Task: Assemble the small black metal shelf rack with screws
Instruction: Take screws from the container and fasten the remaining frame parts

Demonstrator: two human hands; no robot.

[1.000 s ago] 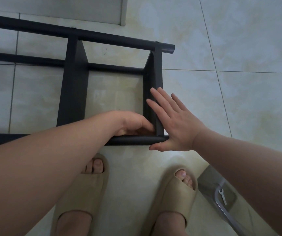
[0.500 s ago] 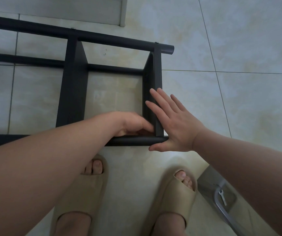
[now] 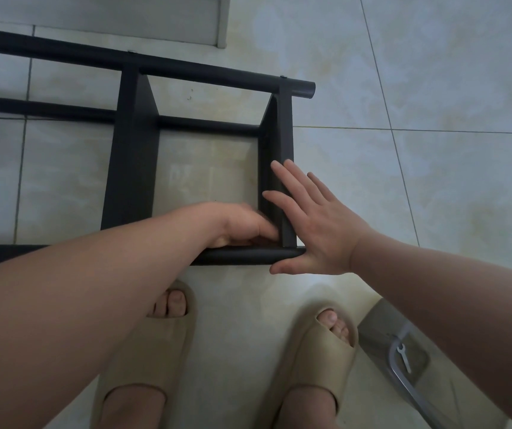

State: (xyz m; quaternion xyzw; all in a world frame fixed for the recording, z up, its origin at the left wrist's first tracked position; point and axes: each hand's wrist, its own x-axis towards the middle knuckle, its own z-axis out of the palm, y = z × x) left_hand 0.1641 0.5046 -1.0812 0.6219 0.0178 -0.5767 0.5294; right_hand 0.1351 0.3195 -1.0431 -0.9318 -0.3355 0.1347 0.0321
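Note:
The black metal shelf rack (image 3: 131,168) lies on its side on the tiled floor in front of me. Its end panel (image 3: 282,134) meets the near tube (image 3: 242,254) at a corner. My left hand (image 3: 242,224) reaches inside that corner with its fingers curled against the joint; the fingertips are blurred and whatever they hold is hidden. My right hand (image 3: 313,224) lies flat with straight fingers against the outer face of the end panel, its thumb by the tube's end. No screw is visible.
A small silver wrench (image 3: 403,356) lies in a clear plastic bag (image 3: 381,329) on the floor at the lower right. My feet in beige slippers (image 3: 143,351) stand just behind the near tube. A pale door frame (image 3: 125,23) runs along the top.
Both hands stay where they were. Only the left hand's fingers shift slightly at the inner corner.

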